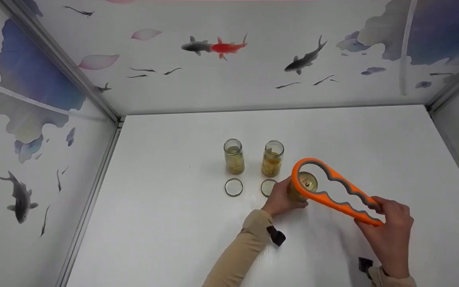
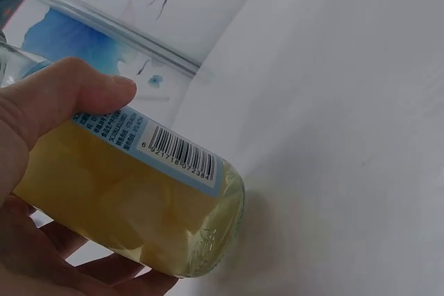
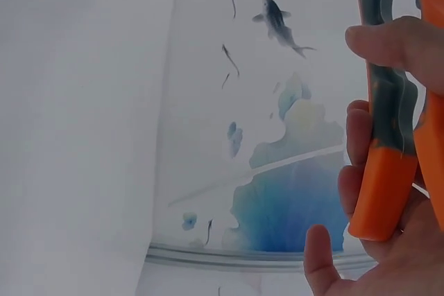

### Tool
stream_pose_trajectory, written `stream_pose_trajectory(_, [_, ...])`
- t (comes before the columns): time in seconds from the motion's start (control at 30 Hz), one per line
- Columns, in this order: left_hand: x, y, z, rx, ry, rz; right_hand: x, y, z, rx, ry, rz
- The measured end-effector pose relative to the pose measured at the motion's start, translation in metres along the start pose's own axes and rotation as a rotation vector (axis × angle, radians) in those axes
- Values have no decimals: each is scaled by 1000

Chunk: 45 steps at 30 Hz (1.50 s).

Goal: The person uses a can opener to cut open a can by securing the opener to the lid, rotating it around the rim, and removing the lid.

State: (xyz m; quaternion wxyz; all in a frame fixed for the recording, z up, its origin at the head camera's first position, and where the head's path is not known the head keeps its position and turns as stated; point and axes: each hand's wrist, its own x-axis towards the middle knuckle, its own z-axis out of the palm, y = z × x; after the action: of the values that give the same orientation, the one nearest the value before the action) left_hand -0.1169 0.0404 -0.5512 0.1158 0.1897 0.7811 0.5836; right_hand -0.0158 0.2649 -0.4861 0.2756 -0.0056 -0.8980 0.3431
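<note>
My left hand (image 1: 283,199) grips a glass jar (image 2: 132,192) of yellowish contents, fingers and thumb wrapped round its side. A pale blue label with a barcode shows on it in the left wrist view, where the jar is tilted. In the head view its metal lid (image 1: 309,182) faces up. An orange jar opener (image 1: 333,204) with grey wavy inner edges is held by its handle ends in my right hand (image 1: 393,229). The opener's rounded end overlaps the lid in the head view. In the right wrist view, my thumb and fingers curl round a handle (image 3: 385,199).
Two lidless glass jars, one at left (image 1: 234,159) and one at right (image 1: 272,161), stand behind on the white table (image 1: 165,215). A round lid (image 1: 234,187) lies before the left jar, another lid (image 1: 268,187) before the right. Printed panels enclose the table.
</note>
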Motion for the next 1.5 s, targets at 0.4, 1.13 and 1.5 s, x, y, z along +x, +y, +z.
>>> stream_pose_trajectory(0.4, [-7,-3,1,-123,-9,32,23,-20,24,64,-112,-112])
stream_pose_trajectory(1.13, [-18,11,-13,-180,108,-50,49,-28,44,-86,-313,-233])
stream_pose_trajectory(1.5, [-16,-4,-13,-134,133,-78,56,-37,41,-224,-380,-362])
